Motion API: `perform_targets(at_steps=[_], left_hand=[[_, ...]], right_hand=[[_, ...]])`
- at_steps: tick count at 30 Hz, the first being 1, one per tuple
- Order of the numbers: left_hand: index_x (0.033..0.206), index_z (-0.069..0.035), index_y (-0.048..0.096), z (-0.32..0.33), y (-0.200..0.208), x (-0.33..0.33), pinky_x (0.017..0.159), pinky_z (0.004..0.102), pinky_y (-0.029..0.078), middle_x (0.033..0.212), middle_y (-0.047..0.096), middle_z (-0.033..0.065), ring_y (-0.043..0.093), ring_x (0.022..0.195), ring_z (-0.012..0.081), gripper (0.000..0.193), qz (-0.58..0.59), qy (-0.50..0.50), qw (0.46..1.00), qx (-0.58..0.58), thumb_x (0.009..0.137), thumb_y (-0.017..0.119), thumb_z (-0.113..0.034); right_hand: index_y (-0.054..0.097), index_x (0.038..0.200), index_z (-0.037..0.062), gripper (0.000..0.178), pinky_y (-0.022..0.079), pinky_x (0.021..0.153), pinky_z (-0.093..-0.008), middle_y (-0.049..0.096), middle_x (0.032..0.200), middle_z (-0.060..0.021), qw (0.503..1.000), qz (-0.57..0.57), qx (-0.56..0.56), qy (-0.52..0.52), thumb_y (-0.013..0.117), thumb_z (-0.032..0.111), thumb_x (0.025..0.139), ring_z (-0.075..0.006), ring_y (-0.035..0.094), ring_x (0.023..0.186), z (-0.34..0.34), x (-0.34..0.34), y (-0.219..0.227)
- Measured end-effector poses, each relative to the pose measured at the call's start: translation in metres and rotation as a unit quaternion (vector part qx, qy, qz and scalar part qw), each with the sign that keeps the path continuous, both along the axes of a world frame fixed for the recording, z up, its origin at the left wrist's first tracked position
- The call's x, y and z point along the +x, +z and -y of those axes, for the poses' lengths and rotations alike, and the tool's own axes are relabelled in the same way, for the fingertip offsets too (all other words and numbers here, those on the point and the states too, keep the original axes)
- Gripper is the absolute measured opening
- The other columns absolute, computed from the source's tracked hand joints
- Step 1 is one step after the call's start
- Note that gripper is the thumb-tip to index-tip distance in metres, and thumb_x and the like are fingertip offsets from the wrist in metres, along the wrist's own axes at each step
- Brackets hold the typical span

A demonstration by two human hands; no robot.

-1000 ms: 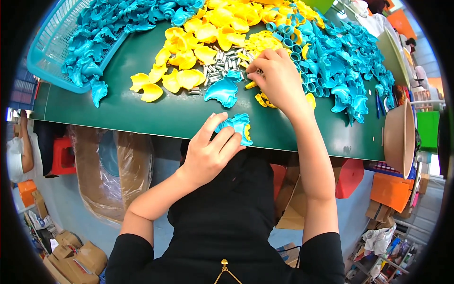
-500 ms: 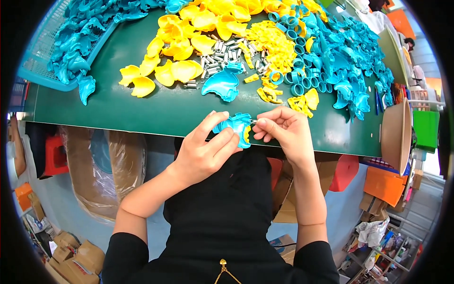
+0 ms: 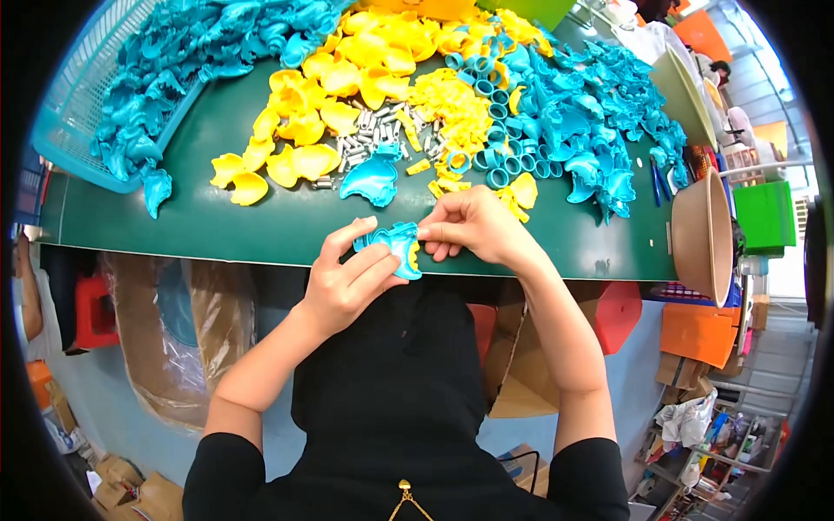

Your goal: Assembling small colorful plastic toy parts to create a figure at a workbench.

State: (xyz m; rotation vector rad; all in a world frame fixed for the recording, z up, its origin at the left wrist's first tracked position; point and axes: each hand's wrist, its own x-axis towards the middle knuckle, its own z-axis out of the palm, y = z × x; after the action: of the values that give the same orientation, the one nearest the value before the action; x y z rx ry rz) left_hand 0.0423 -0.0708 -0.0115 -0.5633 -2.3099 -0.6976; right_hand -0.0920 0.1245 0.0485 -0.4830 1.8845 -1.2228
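My left hand (image 3: 340,282) is closed around a blue molded plastic shell (image 3: 401,246) with a yellow plastic piece (image 3: 413,259) set in its right side. It is held just above the table's near edge. From the right, my right hand (image 3: 473,227) meets the shell's upper right edge, thumb and forefinger pinched on a small metal cylinder that the fingertips mostly hide. A loose blue shell (image 3: 371,180) lies beyond my hands. Behind it is a heap of small metal cylinders (image 3: 375,127), with small yellow pieces (image 3: 453,104) beside them.
Yellow shells (image 3: 304,119) spread across the green table (image 3: 252,221). Blue rings (image 3: 512,165) and a large pile of blue shells (image 3: 582,113) lie to the right. A blue basket (image 3: 65,143) of blue parts stands far left; a tan basin (image 3: 702,239) is at the right edge.
The view has shifted, so the table contents sit further left in the picture. Both hands keep hold of the shell; my right fingertips are now closer against its edge, covering the metal cylinder more.
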Motion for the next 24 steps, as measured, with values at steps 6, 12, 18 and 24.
perform_targets(at_steps=[6, 12, 18, 24], left_hand=[[0.091, -0.005, 0.07, -0.008, 0.011, 0.002, 0.099, 0.0508, 0.049, 0.095, 0.065, 0.0068, 0.054, 0.118, 0.038, 0.037, 0.026, 0.004, 0.999, -0.019, 0.063, 0.088, -0.02], [0.095, -0.009, 0.073, -0.023, 0.002, 0.005, 0.107, 0.0528, 0.043, 0.102, 0.066, 0.0006, 0.053, 0.121, 0.0326, 0.029, -0.016, 0.046, 0.998, -0.04, 0.067, 0.078, -0.013], [0.1, -0.016, 0.075, -0.027, -0.013, 0.007, 0.102, 0.0459, 0.044, 0.108, 0.067, -0.0058, 0.045, 0.111, 0.0239, 0.034, -0.034, 0.122, 0.991, -0.034, 0.066, 0.078, -0.014], [0.1, -0.013, 0.074, -0.03, -0.008, 0.007, 0.092, 0.0441, 0.046, 0.109, 0.066, -0.0046, 0.048, 0.103, 0.0232, 0.033, -0.054, 0.139, 0.988, -0.028, 0.067, 0.076, -0.012]], right_hand=[[0.074, 0.102, -0.0005, 0.016, 0.048, 0.058, -0.0243, 0.068, 0.071, -0.0052, 0.922, -0.3, -0.018, -0.244, 0.067, 0.012, 0.095, -0.0098, 0.061, 0.06, -0.019, 0.003, 0.015], [0.074, 0.098, 0.0023, 0.013, 0.05, 0.081, -0.0365, 0.069, 0.09, -0.0125, 0.809, -0.569, 0.001, -0.146, 0.07, 0.01, 0.087, -0.0271, 0.065, 0.086, 0.029, -0.09, 0.017], [0.077, 0.091, 0.0107, 0.02, 0.047, 0.097, -0.0419, 0.067, 0.102, -0.0125, 0.791, -0.588, 0.163, -0.04, 0.08, 0.025, 0.078, -0.0342, 0.055, 0.108, 0.102, -0.116, 0.007], [0.07, 0.104, 0.0095, 0.025, 0.047, 0.09, -0.0426, 0.067, 0.099, -0.0123, 0.86, -0.502, 0.071, -0.056, 0.076, 0.019, 0.083, -0.0318, 0.058, 0.099, 0.088, -0.116, 0.013]])
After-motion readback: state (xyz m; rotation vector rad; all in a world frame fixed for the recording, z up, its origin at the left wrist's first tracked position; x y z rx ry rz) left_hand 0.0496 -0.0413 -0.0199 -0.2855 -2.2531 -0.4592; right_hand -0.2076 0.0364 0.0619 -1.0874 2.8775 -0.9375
